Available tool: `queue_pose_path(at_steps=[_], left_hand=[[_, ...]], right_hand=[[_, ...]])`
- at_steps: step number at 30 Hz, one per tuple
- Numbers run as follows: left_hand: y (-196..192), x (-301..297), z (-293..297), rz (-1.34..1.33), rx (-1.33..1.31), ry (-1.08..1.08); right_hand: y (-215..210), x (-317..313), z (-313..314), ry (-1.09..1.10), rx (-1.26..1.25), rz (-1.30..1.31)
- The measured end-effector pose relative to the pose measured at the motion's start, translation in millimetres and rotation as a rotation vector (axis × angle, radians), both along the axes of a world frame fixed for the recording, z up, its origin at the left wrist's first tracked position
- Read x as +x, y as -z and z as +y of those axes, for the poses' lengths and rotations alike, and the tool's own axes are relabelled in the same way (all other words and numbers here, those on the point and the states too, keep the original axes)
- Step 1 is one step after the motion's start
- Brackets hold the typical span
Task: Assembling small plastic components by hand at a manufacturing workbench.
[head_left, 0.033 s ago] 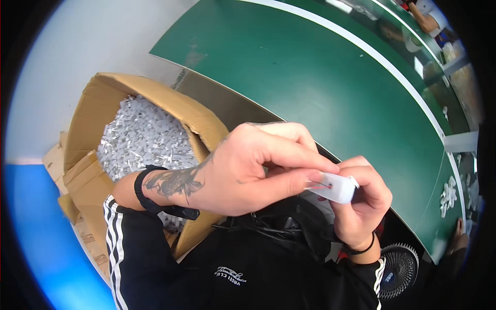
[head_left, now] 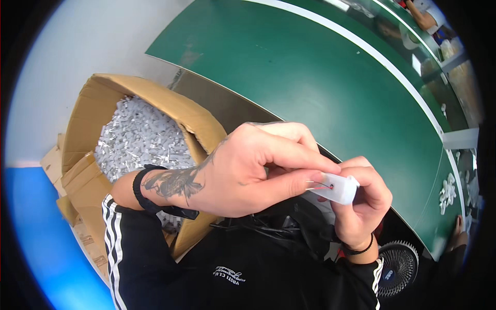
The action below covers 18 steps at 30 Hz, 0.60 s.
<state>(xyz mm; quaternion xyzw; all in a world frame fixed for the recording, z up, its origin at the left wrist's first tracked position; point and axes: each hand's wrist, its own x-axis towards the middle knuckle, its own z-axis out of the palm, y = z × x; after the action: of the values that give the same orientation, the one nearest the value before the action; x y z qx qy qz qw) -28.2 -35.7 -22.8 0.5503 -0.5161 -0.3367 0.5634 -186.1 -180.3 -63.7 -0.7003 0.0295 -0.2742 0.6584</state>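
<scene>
My right hand [head_left: 363,209] grips a small white plastic block [head_left: 341,188] between thumb and fingers, just in front of my chest. My left hand [head_left: 243,170], tattooed and wearing a black wristband [head_left: 150,199], reaches across and pinches a thin wire or pin [head_left: 319,185] at the block's left end, touching the block. Both hands are over my black jacket, near the edge of the green table [head_left: 320,77].
An open cardboard box [head_left: 199,121] full of small white pieces [head_left: 137,137] stands at my left on a blue and grey floor. A small black fan [head_left: 399,267] sits at lower right. A pile of white parts [head_left: 447,191] lies far right. Another person [head_left: 424,15] works at top right.
</scene>
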Motion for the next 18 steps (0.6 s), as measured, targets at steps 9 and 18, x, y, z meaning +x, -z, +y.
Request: queue_pose_path(at_steps=[9,18], left_hand=[[-2,-15,-9,-0.441,-0.134,-0.076],[-4,-16,-7,-0.556,-0.086,-0.095]], right_hand=[[32,-25,9,0.173,0.297,-0.113],[46,-17,14,0.238,0.135,-0.237]])
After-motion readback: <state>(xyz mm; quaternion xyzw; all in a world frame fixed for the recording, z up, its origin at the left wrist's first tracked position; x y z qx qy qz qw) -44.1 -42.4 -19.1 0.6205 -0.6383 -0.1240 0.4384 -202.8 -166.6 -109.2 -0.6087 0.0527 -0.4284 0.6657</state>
